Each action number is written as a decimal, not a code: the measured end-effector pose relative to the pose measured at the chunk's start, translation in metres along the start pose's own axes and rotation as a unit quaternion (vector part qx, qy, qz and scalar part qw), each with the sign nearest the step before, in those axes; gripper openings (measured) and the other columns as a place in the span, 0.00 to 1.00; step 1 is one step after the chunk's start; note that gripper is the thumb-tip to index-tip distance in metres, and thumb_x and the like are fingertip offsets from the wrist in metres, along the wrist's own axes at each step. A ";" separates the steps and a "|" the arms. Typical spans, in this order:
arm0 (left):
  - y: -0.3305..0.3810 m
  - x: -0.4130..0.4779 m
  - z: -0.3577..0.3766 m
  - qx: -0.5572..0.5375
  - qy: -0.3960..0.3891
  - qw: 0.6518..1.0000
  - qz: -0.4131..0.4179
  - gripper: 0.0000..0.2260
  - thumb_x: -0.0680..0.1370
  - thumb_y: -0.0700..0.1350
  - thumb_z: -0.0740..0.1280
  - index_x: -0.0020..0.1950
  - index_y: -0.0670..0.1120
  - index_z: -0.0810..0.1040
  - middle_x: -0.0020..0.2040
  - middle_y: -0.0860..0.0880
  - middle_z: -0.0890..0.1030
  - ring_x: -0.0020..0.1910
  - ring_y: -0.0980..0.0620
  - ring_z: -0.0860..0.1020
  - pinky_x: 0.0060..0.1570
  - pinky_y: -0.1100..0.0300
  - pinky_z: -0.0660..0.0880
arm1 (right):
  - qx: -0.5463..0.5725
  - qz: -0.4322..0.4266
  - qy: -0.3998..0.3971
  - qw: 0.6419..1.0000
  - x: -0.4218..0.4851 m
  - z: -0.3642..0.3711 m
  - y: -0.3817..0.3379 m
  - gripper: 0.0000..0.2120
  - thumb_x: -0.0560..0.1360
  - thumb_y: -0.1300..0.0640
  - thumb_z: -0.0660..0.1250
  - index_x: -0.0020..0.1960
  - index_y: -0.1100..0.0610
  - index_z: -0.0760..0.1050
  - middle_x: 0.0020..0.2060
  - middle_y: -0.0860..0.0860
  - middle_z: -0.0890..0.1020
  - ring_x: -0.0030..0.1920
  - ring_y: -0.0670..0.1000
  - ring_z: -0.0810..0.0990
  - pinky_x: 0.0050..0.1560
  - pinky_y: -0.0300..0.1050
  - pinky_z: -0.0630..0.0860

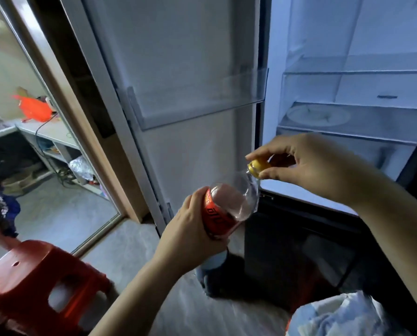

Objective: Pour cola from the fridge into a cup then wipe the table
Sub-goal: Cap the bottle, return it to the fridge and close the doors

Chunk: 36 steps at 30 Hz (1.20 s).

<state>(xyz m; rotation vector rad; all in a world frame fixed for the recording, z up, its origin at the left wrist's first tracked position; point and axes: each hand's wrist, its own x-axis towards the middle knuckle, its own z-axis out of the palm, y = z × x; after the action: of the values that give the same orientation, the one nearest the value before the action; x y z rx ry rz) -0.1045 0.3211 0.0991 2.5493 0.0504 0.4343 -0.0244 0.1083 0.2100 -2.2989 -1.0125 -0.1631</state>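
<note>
Left hand curls fingers and thumb round the labelled middle of the cola bottle, held tilted in the air before the open fridge, neck pointing up and to the right. Its upper part is smooth, clear, rounded plastic. Right hand pinches the ribbed yellow cap on the neck between thumb and fingertips, the other fingers loosely bent. A red-orange label bands the bottle, with white characters too blurred to read. On the open door sits a clear plastic door shelf; inside, on one of the glass shelves, lies a pale round dish. Low at the left stands a red moulded plastic stool with cut-out sides.
</note>
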 end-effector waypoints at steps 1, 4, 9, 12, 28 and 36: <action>0.003 0.007 -0.001 -0.001 -0.005 1.000 0.001 0.40 0.62 0.53 0.76 0.69 0.58 0.60 0.61 0.57 0.72 0.49 0.53 0.78 0.42 0.59 0.76 | -0.010 -0.004 0.003 1.000 0.004 -0.005 0.003 0.17 0.70 0.54 0.73 0.56 0.43 0.78 0.44 0.37 0.81 0.45 0.35 0.79 0.48 0.30 0.73; 0.009 0.027 -0.005 -0.008 -0.016 1.000 0.012 0.40 0.62 0.54 0.76 0.68 0.60 0.59 0.61 0.59 0.71 0.50 0.56 0.76 0.44 0.61 0.74 | -0.045 -0.024 0.002 0.999 0.015 -0.019 0.006 0.17 0.70 0.56 0.73 0.58 0.45 0.78 0.46 0.37 0.80 0.46 0.35 0.78 0.49 0.25 0.71; 0.012 0.053 -0.012 -0.019 -0.038 0.999 0.022 0.42 0.61 0.55 0.76 0.69 0.60 0.58 0.62 0.58 0.71 0.54 0.57 0.76 0.52 0.57 0.77 | -0.060 -0.032 -0.025 0.997 0.042 -0.040 0.012 0.17 0.69 0.53 0.73 0.57 0.48 0.79 0.46 0.40 0.83 0.45 0.36 0.80 0.50 0.31 0.75; 0.014 0.063 -0.012 -0.020 -0.031 0.999 0.025 0.42 0.61 0.57 0.75 0.69 0.61 0.56 0.62 0.57 0.72 0.54 0.56 0.76 0.52 0.55 0.77 | -0.076 -0.013 -0.045 0.996 0.055 -0.048 0.014 0.12 0.69 0.46 0.72 0.51 0.48 0.81 0.39 0.41 0.84 0.39 0.35 0.80 0.43 0.29 0.75; 0.010 0.082 -0.004 -0.032 -0.018 0.999 0.012 0.42 0.62 0.53 0.77 0.70 0.56 0.58 0.64 0.53 0.72 0.51 0.55 0.76 0.47 0.61 0.76 | -0.053 -0.109 -0.008 0.993 0.063 -0.039 0.048 0.14 0.76 0.49 0.61 0.61 0.47 0.72 0.48 0.39 0.78 0.48 0.41 0.78 0.46 0.33 0.75; 0.024 0.084 0.000 0.004 -0.031 0.999 0.013 0.42 0.62 0.55 0.75 0.70 0.57 0.57 0.64 0.53 0.71 0.51 0.51 0.76 0.45 0.59 0.74 | -0.153 -0.056 0.026 0.986 0.067 -0.038 0.054 0.24 0.68 0.31 0.50 0.39 0.49 0.73 0.29 0.42 0.75 0.31 0.44 0.74 0.32 0.35 0.66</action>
<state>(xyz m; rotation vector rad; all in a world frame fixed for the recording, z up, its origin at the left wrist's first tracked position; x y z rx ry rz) -0.0264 0.3112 0.1361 2.5729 -0.0031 0.3652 0.0650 0.0998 0.2372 -2.4960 -1.1567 -0.4503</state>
